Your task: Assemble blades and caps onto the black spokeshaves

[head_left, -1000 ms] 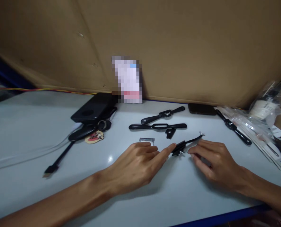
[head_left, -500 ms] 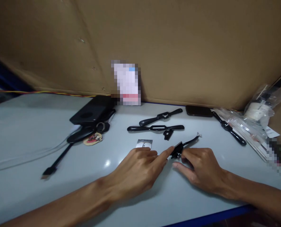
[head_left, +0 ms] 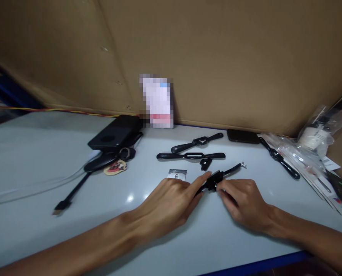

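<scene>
My left hand (head_left: 175, 199) is closed around the near handle of a black spokeshave (head_left: 216, 178), its index finger stretched along the body. The fingertips of my right hand (head_left: 244, 201) pinch at the near side of the spokeshave's middle, where a small metal screw is mostly hidden. The far handle points away to the right, with a silver wing-shaped piece (head_left: 243, 165) at its tip. Just behind lies a small black plate (head_left: 205, 164). A shiny flat blade (head_left: 177, 174) rests beyond my left knuckles, partly covered by them.
Farther back lie a bare black spokeshave body (head_left: 194, 156) and another spokeshave (head_left: 198, 142). A third one (head_left: 279, 158) is at right beside plastic bags (head_left: 303, 159). A dark phone-like slab (head_left: 242, 136) sits near the cardboard wall (head_left: 217, 57). At left are a black box (head_left: 113, 132) and a cable (head_left: 73, 193).
My right thumb has come up from below to meet the fingers at the spokeshave's middle. The spokeshave has tilted slightly in my left hand. The whole view has shifted a little.
</scene>
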A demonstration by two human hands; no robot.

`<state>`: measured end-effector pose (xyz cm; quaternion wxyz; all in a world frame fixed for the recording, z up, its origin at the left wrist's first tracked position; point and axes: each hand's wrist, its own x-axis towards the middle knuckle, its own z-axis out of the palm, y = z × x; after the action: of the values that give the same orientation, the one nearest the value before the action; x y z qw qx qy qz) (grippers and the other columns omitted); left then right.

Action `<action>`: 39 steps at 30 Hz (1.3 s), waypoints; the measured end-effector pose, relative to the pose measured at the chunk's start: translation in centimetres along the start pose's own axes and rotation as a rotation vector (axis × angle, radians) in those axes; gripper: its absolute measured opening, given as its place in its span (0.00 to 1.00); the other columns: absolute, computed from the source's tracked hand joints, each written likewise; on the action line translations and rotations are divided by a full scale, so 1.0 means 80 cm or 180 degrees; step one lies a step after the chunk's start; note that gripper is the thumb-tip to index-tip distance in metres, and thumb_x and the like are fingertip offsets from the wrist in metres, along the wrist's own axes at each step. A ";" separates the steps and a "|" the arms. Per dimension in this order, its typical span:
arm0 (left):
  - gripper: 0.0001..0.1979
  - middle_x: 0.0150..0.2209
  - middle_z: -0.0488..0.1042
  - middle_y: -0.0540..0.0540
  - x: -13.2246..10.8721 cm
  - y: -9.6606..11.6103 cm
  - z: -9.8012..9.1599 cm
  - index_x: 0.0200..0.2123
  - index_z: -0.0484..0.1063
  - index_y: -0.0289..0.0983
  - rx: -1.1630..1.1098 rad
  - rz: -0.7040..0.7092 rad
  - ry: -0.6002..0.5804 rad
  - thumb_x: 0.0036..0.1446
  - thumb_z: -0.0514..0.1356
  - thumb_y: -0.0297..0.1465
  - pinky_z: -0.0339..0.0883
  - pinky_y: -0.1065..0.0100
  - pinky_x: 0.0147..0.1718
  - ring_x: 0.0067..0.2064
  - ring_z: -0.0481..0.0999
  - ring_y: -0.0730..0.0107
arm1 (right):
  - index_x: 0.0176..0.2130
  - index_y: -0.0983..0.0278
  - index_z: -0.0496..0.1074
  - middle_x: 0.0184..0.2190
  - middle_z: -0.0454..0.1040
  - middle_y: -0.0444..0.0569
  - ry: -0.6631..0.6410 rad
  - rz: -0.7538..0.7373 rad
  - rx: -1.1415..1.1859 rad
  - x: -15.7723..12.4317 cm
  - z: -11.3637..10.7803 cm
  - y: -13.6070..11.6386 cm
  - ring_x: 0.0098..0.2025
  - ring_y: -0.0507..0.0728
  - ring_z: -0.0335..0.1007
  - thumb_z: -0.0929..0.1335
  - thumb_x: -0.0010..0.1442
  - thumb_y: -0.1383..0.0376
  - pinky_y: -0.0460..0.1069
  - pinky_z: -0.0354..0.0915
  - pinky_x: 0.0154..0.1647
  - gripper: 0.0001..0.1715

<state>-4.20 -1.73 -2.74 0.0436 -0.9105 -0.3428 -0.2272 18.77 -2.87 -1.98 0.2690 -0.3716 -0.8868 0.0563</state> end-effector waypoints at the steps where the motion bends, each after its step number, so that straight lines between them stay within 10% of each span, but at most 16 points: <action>1: 0.20 0.18 0.71 0.54 0.000 0.000 -0.001 0.62 0.62 0.32 -0.0041 -0.0072 -0.0061 0.69 0.47 0.28 0.51 0.69 0.19 0.16 0.68 0.69 | 0.38 0.65 0.70 0.25 0.75 0.46 0.0018 -0.0046 0.0011 -0.001 0.000 0.000 0.24 0.52 0.67 0.59 0.67 0.70 0.49 0.59 0.27 0.12; 19: 0.19 0.19 0.74 0.53 0.002 0.000 -0.005 0.60 0.64 0.34 -0.0188 -0.0401 -0.0456 0.69 0.49 0.30 0.53 0.68 0.19 0.18 0.73 0.65 | 0.49 0.67 0.70 0.23 0.71 0.41 -0.0002 0.0628 0.0227 0.000 -0.002 0.001 0.22 0.51 0.64 0.64 0.66 0.66 0.48 0.59 0.25 0.13; 25: 0.20 0.20 0.75 0.52 0.003 0.000 -0.005 0.61 0.64 0.34 -0.0188 -0.0365 -0.0486 0.68 0.49 0.30 0.55 0.68 0.20 0.19 0.74 0.64 | 0.43 0.65 0.76 0.29 0.76 0.47 -0.0096 -0.0021 0.0261 0.000 -0.005 0.003 0.26 0.52 0.66 0.62 0.66 0.70 0.48 0.59 0.27 0.14; 39: 0.19 0.20 0.74 0.53 0.002 -0.001 -0.003 0.60 0.64 0.35 -0.0289 -0.0370 -0.0372 0.68 0.49 0.30 0.53 0.69 0.19 0.19 0.72 0.66 | 0.44 0.69 0.78 0.28 0.75 0.49 0.0201 0.0082 -0.0258 -0.003 -0.007 0.003 0.26 0.54 0.69 0.62 0.67 0.70 0.50 0.62 0.27 0.15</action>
<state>-4.26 -1.62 -2.43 -0.0311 -0.9018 -0.3864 -0.1911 19.39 -2.91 -1.68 0.2808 -0.3952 -0.8745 0.0121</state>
